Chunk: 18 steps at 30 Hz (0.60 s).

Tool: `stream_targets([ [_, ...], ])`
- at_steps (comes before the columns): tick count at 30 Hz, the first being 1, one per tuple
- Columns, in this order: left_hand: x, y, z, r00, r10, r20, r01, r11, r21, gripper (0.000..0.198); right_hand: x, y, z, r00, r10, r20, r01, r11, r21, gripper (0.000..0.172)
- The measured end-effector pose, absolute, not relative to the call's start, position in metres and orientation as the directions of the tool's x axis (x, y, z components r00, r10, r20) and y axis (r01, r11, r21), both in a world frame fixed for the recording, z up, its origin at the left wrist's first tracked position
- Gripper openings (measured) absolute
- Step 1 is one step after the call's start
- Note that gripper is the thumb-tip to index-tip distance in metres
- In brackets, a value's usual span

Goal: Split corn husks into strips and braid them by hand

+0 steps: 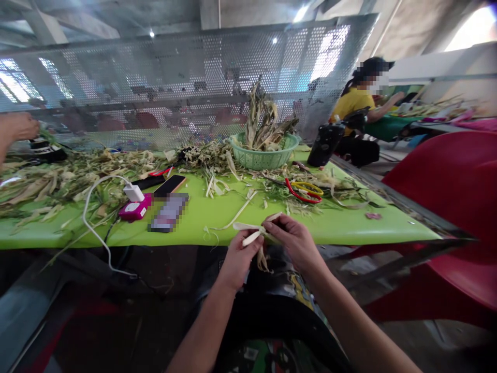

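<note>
Just off the table's front edge, above my lap, both my hands meet at a pale corn husk piece with several strips sticking out. My left hand pinches it from below left, fingers closed round the lower strips. My right hand grips its right end between thumb and fingers, near where the strips cross. A brownish strip dangles under the hands. Beyond them, a long thin husk strip lies on the green tabletop. Scissors with red and yellow handles rest farther back to the right.
A green basket of dried husks stands at the back beside a black tumbler. Heaped husks cover the left. Two phones lie near a pink power adapter with a white cable. A red chair is at right; another person's hand is at left.
</note>
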<state>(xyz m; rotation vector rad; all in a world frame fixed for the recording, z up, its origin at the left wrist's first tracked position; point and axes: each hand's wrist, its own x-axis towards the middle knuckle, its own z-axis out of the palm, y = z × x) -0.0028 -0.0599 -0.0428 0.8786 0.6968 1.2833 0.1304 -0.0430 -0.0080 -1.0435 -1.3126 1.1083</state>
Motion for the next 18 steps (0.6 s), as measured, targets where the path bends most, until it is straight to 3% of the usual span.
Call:
stream_targets([
  [6, 0.002, -0.061, -0.033, 0.161, 0.985, 0.056, -0.534, 0.040, 0.844, 0.031, 0.132, -0.048, -0.006, -0.073, 0.982, 0.174, 0.029, 0.177, -0.984, 0.023],
  [13, 0.000, -0.060, -0.029, 0.140, 0.984, 0.111, -0.359, -0.054, 0.932, 0.029, 0.133, -0.043, -0.013, -0.017, 0.973, 0.229, 0.010, 0.229, -0.973, 0.021],
  [18, -0.003, -0.061, -0.028, 0.136, 0.984, 0.111, -0.328, -0.061, 0.943, 0.027, 0.131, -0.040, -0.009, -0.065, 0.984, 0.165, -0.050, 0.162, -0.986, 0.025],
])
